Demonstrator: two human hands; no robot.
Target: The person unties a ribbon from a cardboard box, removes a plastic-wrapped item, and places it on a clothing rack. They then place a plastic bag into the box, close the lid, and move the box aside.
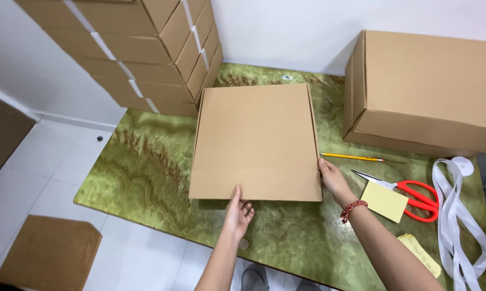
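At the far left corner of the green marbled table [146, 172], a stack of taped cardboard boxes [146, 48] leans against the wall. Just right of it, on the middle of the table, lies the flat closed cardboard box [256, 143], its long axis running from the near edge toward the far edge, the far end almost touching the stack. The left hand [237, 210] rests at the box's near edge, thumb on top and fingers loosely curled underneath the rim. The right hand [333, 180] presses against the box's right side near its near corner, fingers fairly open and flat on the side; a red bead bracelet [352, 208] circles that wrist. Further right lie a yellow pencil [353, 157], yellow sticky notes [385, 201], red-handled scissors [415, 196] and white ribbon [458, 215]. A large cardboard box [423, 89] occupies the far right corner.
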